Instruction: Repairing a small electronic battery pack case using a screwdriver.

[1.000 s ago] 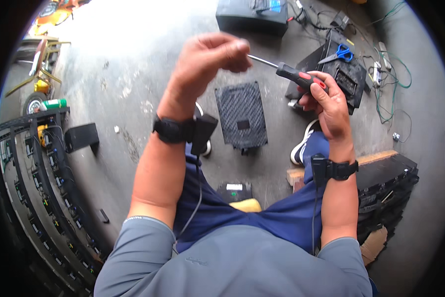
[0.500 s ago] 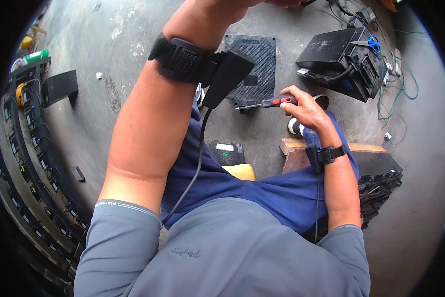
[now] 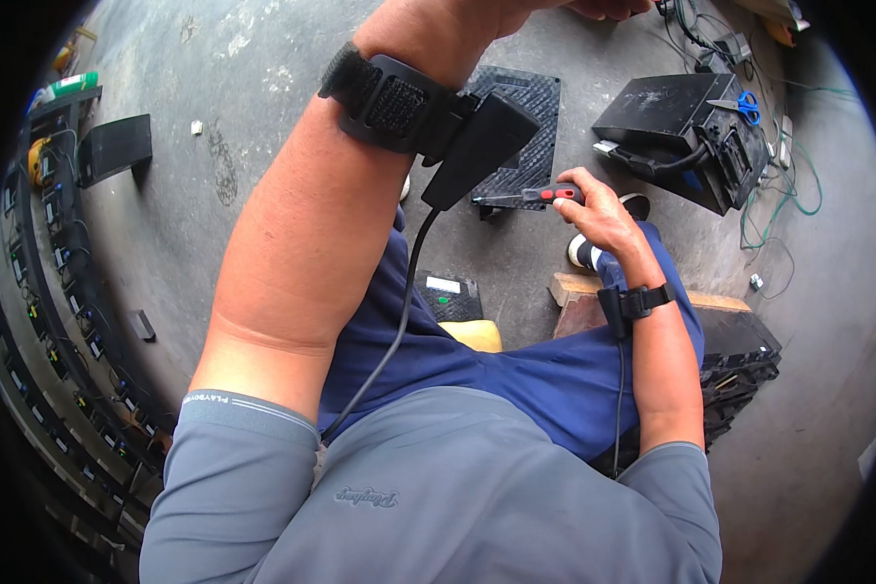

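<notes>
I have the red-and-black screwdriver (image 3: pixel 556 194) in my right hand (image 3: pixel 601 214), its fingers curled around the handle and pinching it. Its shaft points left across the near edge of the black ribbed panel (image 3: pixel 543 122) on the floor (image 3: pixel 272 146); I cannot tell whether the two touch. My left hand (image 3: pixel 610 9) is mostly cut off by the upper edge, near some dark cables (image 3: pixel 688 34), so I cannot tell how its fingers stand. To the panel's right I see a black box (image 3: pixel 642 109) with blue-handled scissors (image 3: pixel 740 105) on it, and farther out a green cord (image 3: pixel 806 200). Nearer my seat a yellow piece (image 3: pixel 472 336) lies beside a black textured block (image 3: pixel 449 297); at far left stands a dark rack (image 3: pixel 79 258)
</notes>
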`<action>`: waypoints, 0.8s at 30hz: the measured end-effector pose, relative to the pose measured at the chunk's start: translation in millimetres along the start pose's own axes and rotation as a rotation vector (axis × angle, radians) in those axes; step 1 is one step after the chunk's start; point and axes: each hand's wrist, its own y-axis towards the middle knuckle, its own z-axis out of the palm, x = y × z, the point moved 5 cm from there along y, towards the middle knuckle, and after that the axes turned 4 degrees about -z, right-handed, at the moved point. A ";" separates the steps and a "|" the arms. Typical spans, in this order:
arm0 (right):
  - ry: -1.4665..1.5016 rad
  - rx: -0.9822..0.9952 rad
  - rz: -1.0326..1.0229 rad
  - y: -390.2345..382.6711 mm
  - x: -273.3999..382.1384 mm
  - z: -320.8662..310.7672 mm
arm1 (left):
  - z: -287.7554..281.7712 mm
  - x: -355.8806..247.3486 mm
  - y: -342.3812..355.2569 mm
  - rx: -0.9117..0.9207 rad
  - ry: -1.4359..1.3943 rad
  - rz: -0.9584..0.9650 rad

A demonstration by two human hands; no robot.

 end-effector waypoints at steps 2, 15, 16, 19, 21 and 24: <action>-0.060 0.002 -0.049 -3.3 10.1 0.4 | -0.2 0.1 -0.3 -0.031 -0.002 -0.005; 0.020 -0.036 -0.333 -27.9 81.4 3.5 | -2.3 4.4 5.2 -0.047 0.020 0.027; 0.042 -0.083 -0.356 -28.3 83.5 -3.3 | -2.9 7.0 6.4 -0.044 0.021 0.025; 0.070 -0.208 -0.403 -32.1 92.7 -22.1 | -0.1 10.1 6.8 0.018 -0.002 0.074; 0.123 -0.271 -0.442 -34.5 95.6 -29.2 | -1.4 14.4 7.2 -0.007 0.026 -0.004; 0.139 -0.332 -0.482 -40.7 99.0 -40.1 | 0.9 12.8 4.4 0.005 0.062 -0.005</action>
